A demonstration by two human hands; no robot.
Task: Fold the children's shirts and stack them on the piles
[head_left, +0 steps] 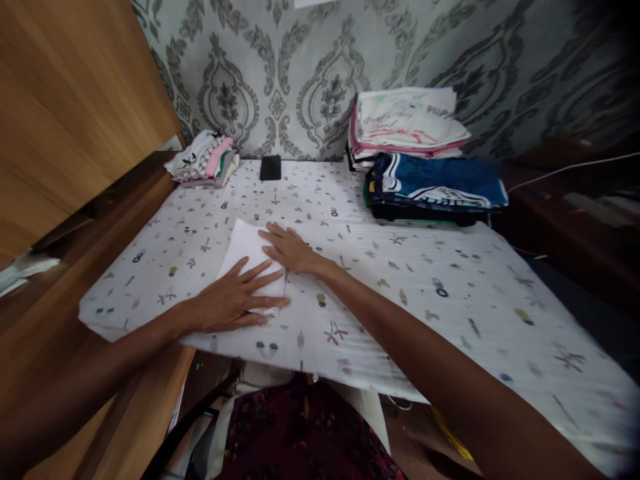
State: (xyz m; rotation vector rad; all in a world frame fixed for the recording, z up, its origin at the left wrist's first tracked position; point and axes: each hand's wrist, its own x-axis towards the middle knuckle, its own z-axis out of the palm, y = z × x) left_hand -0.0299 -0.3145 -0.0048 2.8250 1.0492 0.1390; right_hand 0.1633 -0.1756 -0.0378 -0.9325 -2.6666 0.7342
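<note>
A folded white cloth (243, 241) lies flat on the printed white table cover (380, 293), left of the middle. My left hand (235, 297) rests palm down across its near part, fingers spread toward the right. Over the cloth's far right corner lies my right hand (287, 248), also palm down with the fingers stretched out to the left. Both hands press on the cloth from above and grip nothing. Parts of the cloth are hidden beneath them.
Folded clothes stand in a small pile (203, 160) at the back left. A small black flat object (271, 168) lies near the wall. At the back right are a light-coloured stack (407, 120) and a blue stack (440, 183). A wooden panel (85, 100) borders the left.
</note>
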